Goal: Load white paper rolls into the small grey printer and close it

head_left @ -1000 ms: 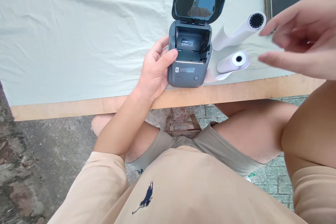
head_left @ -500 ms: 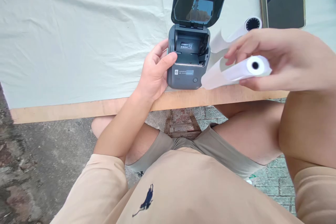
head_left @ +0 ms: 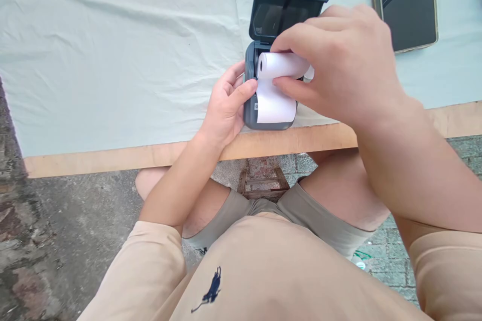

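A small dark label printer point(head_left: 250, 110) sits at the table's front edge with its lid point(head_left: 259, 15) swung up and back. My left hand point(head_left: 229, 98) grips the printer's left side, thumb over the rim of the paper bay. Between the thumb and fingers of my right hand point(head_left: 339, 55) is a white paper roll point(head_left: 284, 65), held over the open bay. The roll's loose end hangs down across the printer's front and covers most of its label and button. How deep the roll sits in the bay is hidden by my right hand.
A white cloth point(head_left: 131, 60) covers the table, with a bare wooden strip point(head_left: 113, 156) along the front edge. At the back right lies a dark tablet-like device point(head_left: 408, 2) in a pale frame. Below the table stands a small wooden stool point(head_left: 261, 193).
My right hand has moved left with the paper roll, from beside the printer to over its bay. The paper's loose end now lies across the printer's front. My left hand has kept its grip.
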{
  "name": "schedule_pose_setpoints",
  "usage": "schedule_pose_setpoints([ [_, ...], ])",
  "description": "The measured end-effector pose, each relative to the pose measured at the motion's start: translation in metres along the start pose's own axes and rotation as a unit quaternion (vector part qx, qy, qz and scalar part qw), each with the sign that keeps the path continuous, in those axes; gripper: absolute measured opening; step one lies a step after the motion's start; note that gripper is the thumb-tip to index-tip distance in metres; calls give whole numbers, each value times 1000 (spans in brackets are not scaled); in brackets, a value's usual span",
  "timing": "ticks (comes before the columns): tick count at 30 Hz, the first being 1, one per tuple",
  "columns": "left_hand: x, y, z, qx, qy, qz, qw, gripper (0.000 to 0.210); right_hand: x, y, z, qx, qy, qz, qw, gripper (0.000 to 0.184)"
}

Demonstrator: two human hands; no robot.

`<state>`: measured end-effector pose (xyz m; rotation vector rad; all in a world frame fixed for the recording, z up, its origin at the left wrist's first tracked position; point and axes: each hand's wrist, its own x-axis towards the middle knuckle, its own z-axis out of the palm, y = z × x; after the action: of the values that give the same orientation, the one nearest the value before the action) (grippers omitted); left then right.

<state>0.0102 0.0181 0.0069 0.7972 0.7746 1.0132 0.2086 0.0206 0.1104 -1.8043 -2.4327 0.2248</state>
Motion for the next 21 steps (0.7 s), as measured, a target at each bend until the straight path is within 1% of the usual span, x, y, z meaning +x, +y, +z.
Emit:
schedule_pose_setpoints([
  [4,0,-1,-1,-17,-1,-5,1000,61,3,-2,4,-18,-27,-8,999,28],
  [6,0,-2,-1,-13,-5,-5,1000,60,1,0,5,-7,-18,-10,1000,34],
  [7,0,-2,-1,-10,-7,-5,1000,60,-1,3,6,1,-3,-19,1000,36],
  [8,1,-2,-1,-8,-9,-3,1000,60,-4,6,6,10,13,-39,999,37],
  [10,2,-2,-2,-8,-15,-1,1000,64,-10,12,9,23,31,-106,994,33],
  [12,4,-3,-4,-1,-29,0,1000,70,-16,18,15,27,25,-173,984,28],
  [14,6,-5,-9,28,-51,3,998,81,-21,22,22,29,24,-219,975,23],
  [16,10,-10,-15,71,-67,15,995,92,-23,24,25,42,68,-238,968,21],
  [18,14,-17,-23,103,-78,33,991,101,-23,24,22,67,138,-238,959,30],
  [20,20,-26,-33,118,-96,48,987,106,-20,24,13,93,202,-193,956,36],
  [21,23,-30,-38,124,-108,56,985,109,-19,23,7,103,218,-158,957,38],
])
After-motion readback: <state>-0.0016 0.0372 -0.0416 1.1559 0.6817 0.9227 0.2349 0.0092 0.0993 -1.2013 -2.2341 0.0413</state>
